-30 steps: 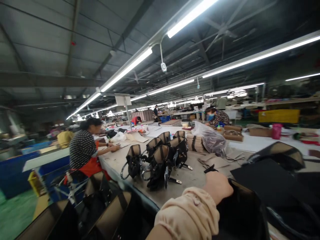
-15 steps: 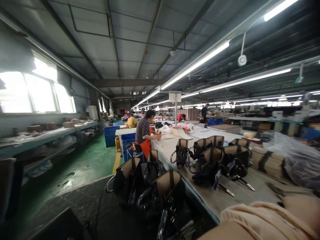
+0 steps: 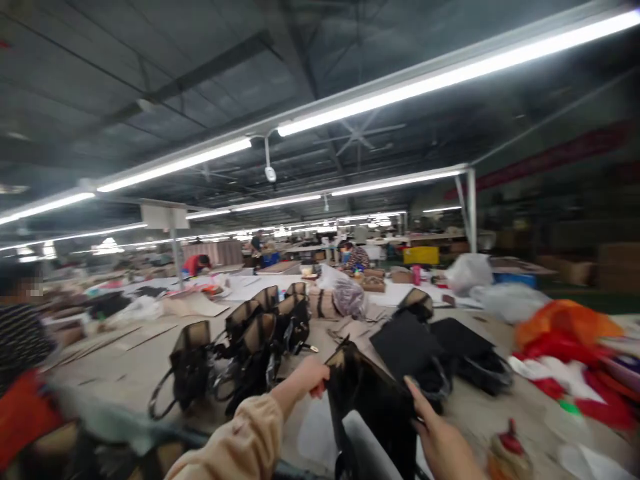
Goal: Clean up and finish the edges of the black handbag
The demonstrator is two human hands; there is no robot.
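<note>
Five o'clock: black bag (image 3: 373,393) you grip, lower end cropped, and your right hand (image 3: 440,430), wrist out of frame. Nine o'clock: co-worker (image 3: 20,333), blurred, edge-cut. Four: red-capped bottle (image 3: 509,457), bottom lost.

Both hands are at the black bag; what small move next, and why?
I'd probably steady the black bag between both hands before shifting it: the left hand grips its upper left corner, the right hand is at its right edge, and other black bags stand close by.
</note>
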